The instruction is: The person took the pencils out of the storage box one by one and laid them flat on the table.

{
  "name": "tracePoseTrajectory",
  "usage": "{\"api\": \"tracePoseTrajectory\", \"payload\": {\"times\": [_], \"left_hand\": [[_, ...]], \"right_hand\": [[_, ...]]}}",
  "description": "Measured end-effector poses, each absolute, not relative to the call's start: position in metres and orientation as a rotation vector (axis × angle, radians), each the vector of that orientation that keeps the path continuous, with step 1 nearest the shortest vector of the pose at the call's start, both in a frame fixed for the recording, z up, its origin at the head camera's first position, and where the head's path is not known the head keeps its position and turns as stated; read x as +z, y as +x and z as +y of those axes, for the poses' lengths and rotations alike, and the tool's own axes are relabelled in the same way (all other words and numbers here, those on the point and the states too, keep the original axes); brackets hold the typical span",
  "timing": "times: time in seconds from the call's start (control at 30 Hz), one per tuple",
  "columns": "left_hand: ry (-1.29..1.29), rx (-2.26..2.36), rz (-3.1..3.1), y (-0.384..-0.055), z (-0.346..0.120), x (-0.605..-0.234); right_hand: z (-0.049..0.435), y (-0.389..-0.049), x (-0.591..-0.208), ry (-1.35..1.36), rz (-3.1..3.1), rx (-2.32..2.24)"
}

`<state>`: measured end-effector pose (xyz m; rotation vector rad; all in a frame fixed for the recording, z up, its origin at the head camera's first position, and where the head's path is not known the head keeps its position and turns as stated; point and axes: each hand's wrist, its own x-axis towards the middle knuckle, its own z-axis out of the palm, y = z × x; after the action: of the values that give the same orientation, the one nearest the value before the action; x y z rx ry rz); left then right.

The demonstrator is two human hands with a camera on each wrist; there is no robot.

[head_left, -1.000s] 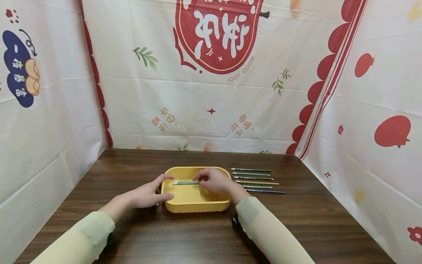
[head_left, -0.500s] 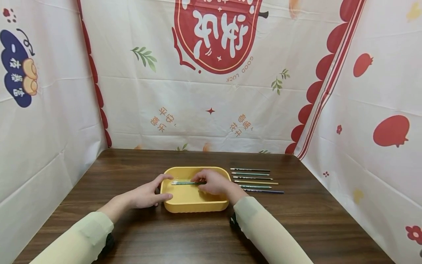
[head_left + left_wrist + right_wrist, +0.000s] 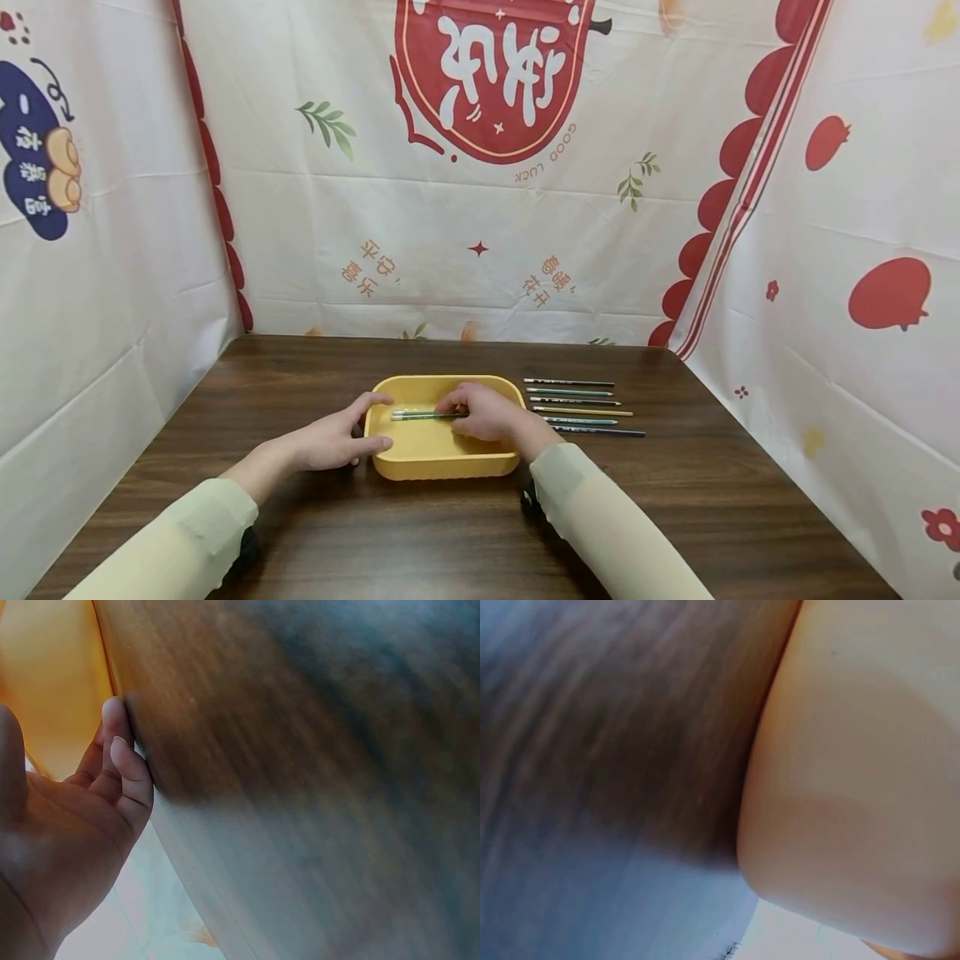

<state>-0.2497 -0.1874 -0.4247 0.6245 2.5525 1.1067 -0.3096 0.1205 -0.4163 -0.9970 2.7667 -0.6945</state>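
Note:
A shallow yellow tray (image 3: pixel 442 468) stands in the middle of the table in the head view. My left hand (image 3: pixel 333 440) holds its left end, with index finger and thumb over the rim. In the left wrist view, other fingers (image 3: pixel 135 780) of that hand lie against the tray's outer wall. Inside the tray, green pencils (image 3: pixel 415 416) lie side by side, eraser ends to the left; how many is hard to tell. My right hand (image 3: pixel 483 414) reaches over the right side and pinches them near their right part. The right wrist view shows mainly the tray's wall (image 3: pixel 840 765).
Several pencils (image 3: pixel 573 392) lie in a row on the wooden table (image 3: pixel 420 542), right of the tray, roughly parallel. A yellow pencil (image 3: pixel 585 412) and a dark blue one (image 3: pixel 600 432) are among them. Printed white cloth (image 3: pixel 450 208) encloses the table's back and sides.
My right hand has shifted slightly left along the pencils in the tray, then stayed nearly still. The left hand keeps its place on the tray. The head view has tilted a little.

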Motion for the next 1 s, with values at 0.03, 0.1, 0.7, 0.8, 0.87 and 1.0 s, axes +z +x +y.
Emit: {"api": "tracePoseTrajectory", "payload": {"times": [0.03, 0.1, 0.7, 0.8, 0.87, 1.0], "left_hand": [[0.623, 1.108, 2.552, -0.2499, -0.1873, -0.4245], [0.622, 1.108, 2.551, -0.2502, -0.1871, -0.4242], [0.622, 1.105, 2.558, -0.2485, -0.1861, -0.4221], [0.622, 1.107, 2.558, -0.248, -0.186, -0.4219], [0.622, 1.104, 2.56, -0.2477, -0.1859, -0.4222], [0.623, 1.103, 2.562, -0.2475, -0.1859, -0.4231]], "right_hand": [[0.1208, -0.3093, -0.4159, -1.001, 2.766, -0.692], [0.1211, -0.3089, -0.4152, -1.006, 2.761, -0.687], [0.1217, -0.31, -0.4165, -1.045, 2.759, -0.612], [0.1215, -0.3094, -0.4164, -1.034, 2.747, -0.625], [0.1214, -0.3091, -0.4163, -1.03, 2.738, -0.63], [0.1211, -0.3095, -0.4165, -1.022, 2.723, -0.638]]}}
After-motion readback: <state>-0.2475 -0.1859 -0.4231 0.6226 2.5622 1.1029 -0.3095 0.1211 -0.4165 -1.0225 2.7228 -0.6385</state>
